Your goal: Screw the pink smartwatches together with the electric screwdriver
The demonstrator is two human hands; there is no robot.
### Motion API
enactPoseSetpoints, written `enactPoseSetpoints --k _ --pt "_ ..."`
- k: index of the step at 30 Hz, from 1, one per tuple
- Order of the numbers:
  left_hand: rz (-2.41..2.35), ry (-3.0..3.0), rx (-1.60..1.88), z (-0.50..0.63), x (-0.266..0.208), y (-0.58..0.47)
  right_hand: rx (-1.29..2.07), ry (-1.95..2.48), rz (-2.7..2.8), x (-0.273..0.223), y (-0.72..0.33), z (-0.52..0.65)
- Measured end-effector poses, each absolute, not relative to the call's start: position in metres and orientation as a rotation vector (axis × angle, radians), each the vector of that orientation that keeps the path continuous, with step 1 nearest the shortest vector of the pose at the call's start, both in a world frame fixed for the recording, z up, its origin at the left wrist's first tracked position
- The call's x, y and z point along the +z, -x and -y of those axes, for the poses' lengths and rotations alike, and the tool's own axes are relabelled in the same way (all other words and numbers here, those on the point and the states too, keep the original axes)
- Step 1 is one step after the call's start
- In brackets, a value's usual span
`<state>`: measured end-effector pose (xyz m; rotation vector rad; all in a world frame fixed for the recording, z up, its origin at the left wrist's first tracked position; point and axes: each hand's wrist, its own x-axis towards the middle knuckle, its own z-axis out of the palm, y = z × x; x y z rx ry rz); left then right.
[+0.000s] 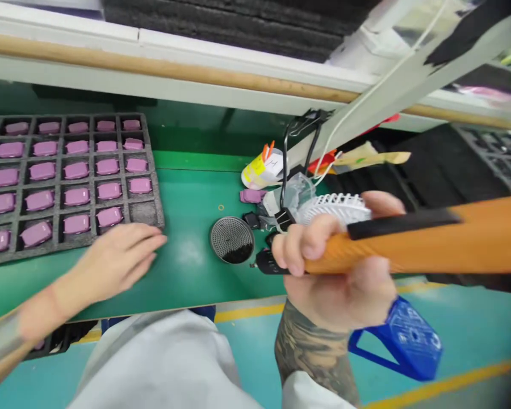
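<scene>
My right hand (336,289) is wrapped round an orange and black electric screwdriver (443,241). Its black tip points left, just beside a round, ridged dish (226,234) holding a small heap of dark bits, perhaps screws. My left hand (121,258) lies with fingers stretched out at the front right corner of a grey foam tray (158,210), nothing seen in it. Purple plastic cases (109,216) fill most of the tray's compartments. The compartment near my left fingertips shows bare foam. Another purple case (251,196) lies on the green table behind the dish.
A white cup with a yellow label (258,170), a clear plastic bag (296,190) and black cables (286,153) crowd the back right. A shelf edge (196,79) runs above the table. A blue plastic stool or crate (409,346) is low at right.
</scene>
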<state>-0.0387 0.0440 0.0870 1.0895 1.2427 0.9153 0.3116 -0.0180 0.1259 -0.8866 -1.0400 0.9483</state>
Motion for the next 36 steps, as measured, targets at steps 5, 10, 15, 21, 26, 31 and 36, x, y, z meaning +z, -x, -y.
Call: enactPoseSetpoints --k 5,10,15,21,26,31,36 --pt "-0.961 -1.282 0.654 -0.024 0.053 -0.061 1.031 0.903 1.292 0.090 -0.277 0.004" --pt "-1.147 -1.306 0.731 -0.015 0.040 -0.058 0.650 1.145 1.607 0.045 -0.272 0.031" --pt "-1.429 -1.356 0.866 -0.027 0.049 -0.002 0.090 1.654 1.486 -0.027 -0.292 0.078" --pt "-1.518 -1.450 0.707 -0.051 0.058 0.020 -0.039 1.950 1.427 -0.070 -0.291 0.054" --pt "-1.489 -1.547 0.573 -0.051 0.054 0.010 0.059 1.780 1.587 -0.063 -0.298 0.043" --pt "-1.363 -1.621 0.464 -0.068 0.047 -0.008 0.208 1.661 1.714 -0.052 -0.310 0.045" --pt "-1.366 -1.905 0.273 -0.070 0.049 -0.021 0.288 1.580 1.767 -0.045 -0.314 0.046"
